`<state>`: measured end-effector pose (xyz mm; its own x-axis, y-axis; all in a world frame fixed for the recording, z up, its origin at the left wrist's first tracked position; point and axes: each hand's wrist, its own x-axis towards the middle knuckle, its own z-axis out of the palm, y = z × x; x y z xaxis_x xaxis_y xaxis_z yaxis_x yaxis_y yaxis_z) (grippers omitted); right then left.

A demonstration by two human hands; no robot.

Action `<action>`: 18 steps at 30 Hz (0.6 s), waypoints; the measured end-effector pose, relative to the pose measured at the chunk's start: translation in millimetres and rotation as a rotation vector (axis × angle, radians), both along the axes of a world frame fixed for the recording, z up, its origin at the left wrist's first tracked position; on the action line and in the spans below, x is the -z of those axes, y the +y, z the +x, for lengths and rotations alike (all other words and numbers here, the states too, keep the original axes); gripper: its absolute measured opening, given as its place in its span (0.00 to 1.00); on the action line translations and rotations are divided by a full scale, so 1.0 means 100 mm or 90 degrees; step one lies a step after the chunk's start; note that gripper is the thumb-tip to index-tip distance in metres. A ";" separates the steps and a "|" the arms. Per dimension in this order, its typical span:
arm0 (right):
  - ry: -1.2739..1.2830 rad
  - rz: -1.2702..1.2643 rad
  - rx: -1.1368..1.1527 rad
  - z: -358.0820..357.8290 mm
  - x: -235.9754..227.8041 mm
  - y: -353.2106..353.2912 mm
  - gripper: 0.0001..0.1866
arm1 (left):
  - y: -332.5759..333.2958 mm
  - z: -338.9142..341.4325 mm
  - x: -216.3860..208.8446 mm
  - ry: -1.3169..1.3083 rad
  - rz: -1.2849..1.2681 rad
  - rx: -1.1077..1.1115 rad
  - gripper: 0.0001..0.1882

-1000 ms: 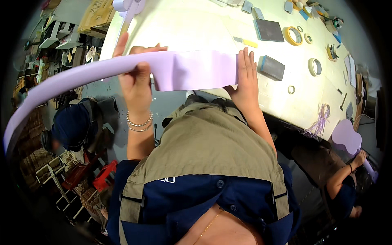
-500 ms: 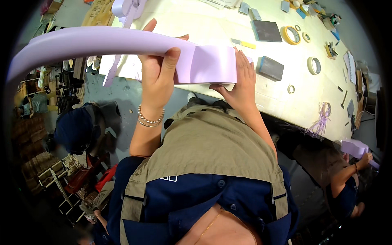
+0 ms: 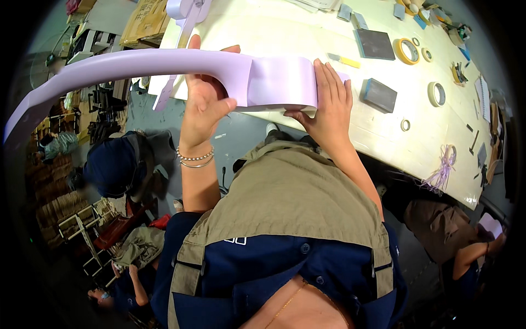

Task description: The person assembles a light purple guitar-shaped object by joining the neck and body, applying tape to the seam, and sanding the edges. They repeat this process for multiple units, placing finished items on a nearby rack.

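My left hand (image 3: 205, 101) grips ribbon (image 3: 164, 63) | right hand (image 3: 329, 101) flat on its fold at counter (image 3: 285, 27) edge | I'd keep it taut

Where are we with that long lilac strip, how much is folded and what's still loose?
Done: the strip's right end lies flat on the table, pressed under the right hand. In hand: the left hand grips the lilac strip at the bend, where it lifts off the table edge. Left: the long tail arcs loose in the air to the left, unfolded. Tape rolls and a grey block lie untouched.
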<state>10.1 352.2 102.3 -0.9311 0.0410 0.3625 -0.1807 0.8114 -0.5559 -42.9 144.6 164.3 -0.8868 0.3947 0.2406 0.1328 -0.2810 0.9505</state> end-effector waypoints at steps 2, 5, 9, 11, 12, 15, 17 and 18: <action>0.002 0.000 0.004 -0.01 0.00 -0.02 0.54 | 0.00 0.00 0.03 -0.011 -0.006 -0.044 0.48; 0.003 -0.001 0.008 -0.02 0.01 -0.04 0.54 | 0.01 -0.02 0.07 0.085 -0.132 -0.117 0.39; 0.000 0.000 0.009 -0.04 0.01 -0.05 0.54 | 0.03 -0.04 0.11 0.113 -0.178 -0.249 0.26; 0.004 0.003 0.002 -0.04 0.00 -0.04 0.55 | -0.03 -0.07 0.19 0.080 -0.120 -0.252 0.24; 0.007 0.007 -0.005 -0.04 0.00 -0.03 0.55 | -0.08 -0.09 0.21 0.064 -0.090 -0.253 0.23; 0.025 0.015 -0.040 -0.07 0.00 0.00 0.54 | -0.29 -0.19 0.12 0.064 -0.075 -0.112 0.22; 0.069 -0.009 -0.024 -0.10 0.05 0.03 0.52 | -0.33 -0.24 0.07 0.050 -0.068 -0.077 0.25; 0.104 -0.034 0.004 -0.09 0.14 0.05 0.50 | -0.36 -0.22 0.09 0.015 -0.040 -0.130 0.26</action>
